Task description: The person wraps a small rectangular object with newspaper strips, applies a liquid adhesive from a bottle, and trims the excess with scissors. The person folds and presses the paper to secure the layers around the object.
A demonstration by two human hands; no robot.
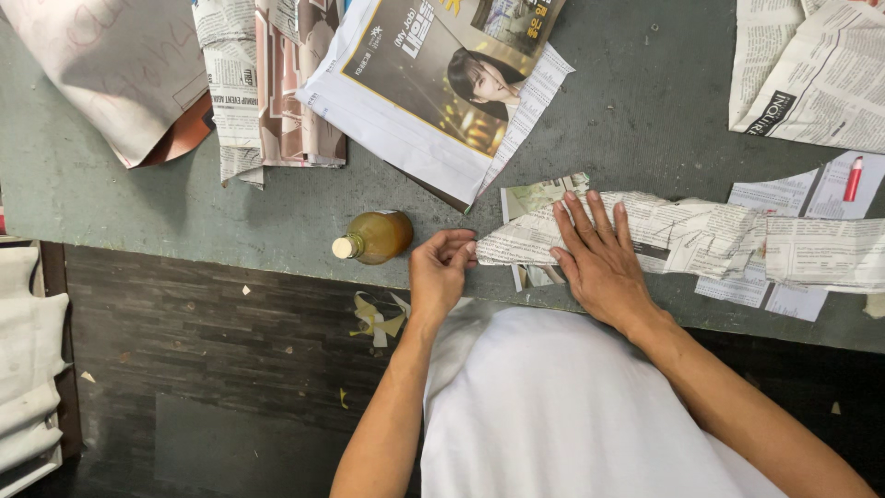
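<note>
Head view, looking down on a grey-green table. Landmark: the small bottle of amber liquid, lying on its side near the table's near edge, pale cap pointing left.

Folded newspaper strip: a long, narrow, creased band lying flat on the table, starting just right of the bottle and running off toward the right edge of the view. Loose printed sheets lie under its far end.

Left hand: just right of the bottle and a little nearer the person. Fingers curled in, fingertips pinching the strip's left tip. Grasping paper, not flat.

Right hand: farther right of the bottle, palm down on the strip, fingers straight and spread slightly, pressing the paper to the table. Released, holding nothing; touching only.

Around, all taken from the bottle:
- Directly behind it, a glossy magazine page with a dark portrait photo, set at a slant.
- Behind and left, a stack of folded newspapers; farther left, a pale crumpled sheet.
- Far right and behind, more open newspaper; a red marker on a sheet below it.
- In front, below the table edge, dark wood-pattern floor with paper scraps.
- Far left, white stacked cloth.

Person's white shirt fills the lower centre.
</note>
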